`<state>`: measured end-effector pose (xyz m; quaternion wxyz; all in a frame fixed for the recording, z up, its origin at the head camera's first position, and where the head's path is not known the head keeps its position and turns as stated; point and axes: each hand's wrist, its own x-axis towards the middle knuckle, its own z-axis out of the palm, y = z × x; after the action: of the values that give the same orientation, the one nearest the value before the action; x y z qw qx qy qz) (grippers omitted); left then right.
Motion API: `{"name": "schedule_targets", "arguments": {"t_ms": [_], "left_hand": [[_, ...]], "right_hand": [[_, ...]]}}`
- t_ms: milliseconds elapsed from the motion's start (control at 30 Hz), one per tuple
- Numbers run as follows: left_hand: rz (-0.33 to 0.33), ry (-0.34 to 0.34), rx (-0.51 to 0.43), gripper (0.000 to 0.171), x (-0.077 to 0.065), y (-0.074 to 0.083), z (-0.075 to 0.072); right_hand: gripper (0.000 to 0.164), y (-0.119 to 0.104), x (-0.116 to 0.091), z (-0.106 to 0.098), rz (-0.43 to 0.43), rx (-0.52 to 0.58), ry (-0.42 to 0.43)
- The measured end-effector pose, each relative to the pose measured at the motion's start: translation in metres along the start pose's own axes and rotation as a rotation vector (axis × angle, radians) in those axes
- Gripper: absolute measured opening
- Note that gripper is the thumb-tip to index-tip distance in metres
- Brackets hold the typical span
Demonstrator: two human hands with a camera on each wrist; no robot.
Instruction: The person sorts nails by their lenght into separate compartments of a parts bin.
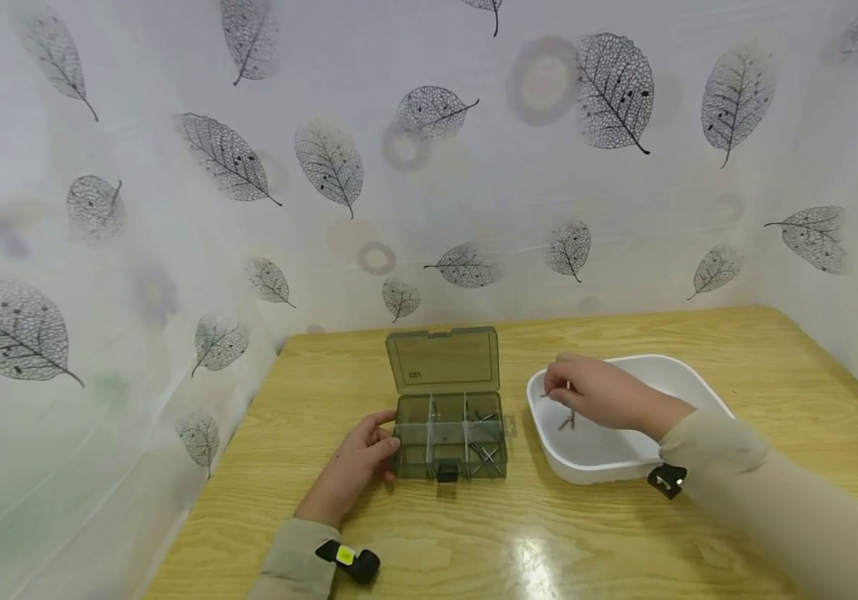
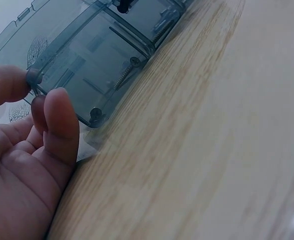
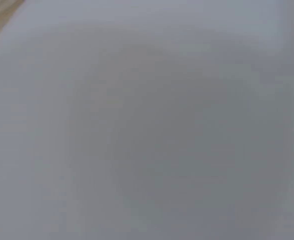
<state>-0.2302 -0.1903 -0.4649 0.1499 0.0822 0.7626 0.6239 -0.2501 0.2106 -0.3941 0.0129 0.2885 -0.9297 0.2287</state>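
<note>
A grey see-through compartment box (image 1: 411, 461) stands on the table with its lid (image 1: 444, 360) raised at the back. My left hand (image 1: 356, 460) grips the box's left edge between thumb and fingers; the left wrist view shows this too, with a screw (image 2: 124, 75) inside. Several metal screws (image 1: 485, 454) lie in the right-hand compartments. Over the left part of a white basin (image 1: 586, 475), my right hand (image 1: 609, 395) pinches a small, thin screw, mostly hidden by the fingers. More screws (image 1: 567, 422) lie below it in the basin. The right wrist view is blurred white.
The wood-grain table (image 1: 429, 542) carries both the box and the basin, with a narrow gap between them. A pale leaf-patterned sheet (image 1: 474, 183) closes off the back and sides. The basin's raised rim (image 1: 669, 360) surrounds the right hand's work.
</note>
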Motion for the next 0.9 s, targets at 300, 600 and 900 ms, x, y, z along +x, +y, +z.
{"name": "schedule_targets", "arguments": {"t_ms": [300,600,900], "left_hand": [[-0.001,0.001,-0.011,0.053,0.000,-0.001,0.000],[-0.016,0.003,-0.022,0.054,0.000,0.001,0.001],[-0.015,-0.006,-0.028,0.055,-0.001,0.003,0.001]], "right_hand": [[0.012,-0.033,0.014,0.004,-0.025,0.041,0.010],[0.016,-0.056,0.032,0.014,-0.062,0.086,0.001],[0.016,-0.077,0.052,0.029,-0.037,0.107,-0.047]]}}
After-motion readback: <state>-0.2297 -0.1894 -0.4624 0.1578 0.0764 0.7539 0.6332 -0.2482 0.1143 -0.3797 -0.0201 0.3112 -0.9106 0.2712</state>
